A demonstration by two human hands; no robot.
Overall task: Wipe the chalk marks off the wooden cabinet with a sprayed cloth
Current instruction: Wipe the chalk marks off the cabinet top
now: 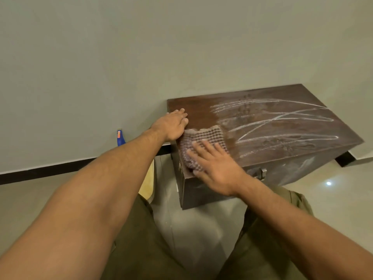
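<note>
A dark wooden cabinet (302,156) stands low against the wall, right of centre. White chalk marks (282,120) loop across most of its top, while the left strip of the top is bare dark wood. A knobbly grey-purple cloth (203,136) lies on the top's near left corner. My right hand (214,168) presses flat on the cloth with fingers spread. My left hand (171,125) rests palm down on the cabinet's left edge, fingers together, holding nothing.
A blue spray bottle (120,137) stands on the floor by the wall, left of the cabinet. A pale yellow object (148,184) lies on the floor beside my left leg. A metal latch (262,173) sits on the cabinet's front face. Glossy tiled floor surrounds it.
</note>
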